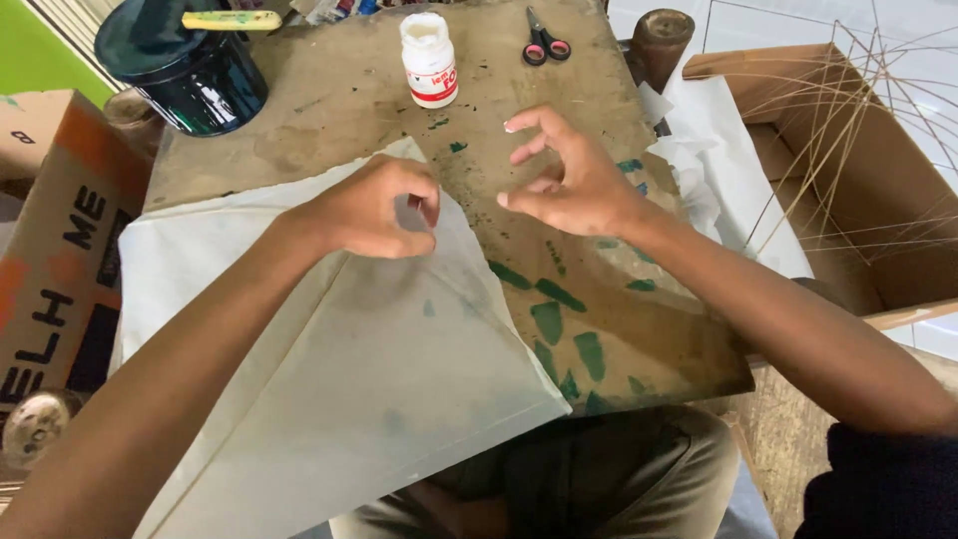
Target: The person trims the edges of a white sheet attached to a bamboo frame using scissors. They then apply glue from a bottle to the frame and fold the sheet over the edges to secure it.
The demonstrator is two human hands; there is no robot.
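Board [329, 110]: paint-stained, crowded.
Paper [329, 369]: thin, pale, overhanging your lap; could tear if you tug.
Left hand [374, 210]: pinching the paper's top corner, fingers closed.
Right hand [569, 180]: half-open, empty, hovering beside it.
Glue bottle [429, 60]: open; a knock spills it.

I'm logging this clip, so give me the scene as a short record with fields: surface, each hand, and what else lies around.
surface: worn brown board with green paint marks
main item: pale thin paper sheet spread over the board's near left part
left hand: left hand pinches the sheet near its top corner
right hand: right hand hovers above the board, fingers curled, holding nothing
far edge: white glue bottle, red-handled scissors, dark green round tin
right side: cardboard box with thin bamboo sticks
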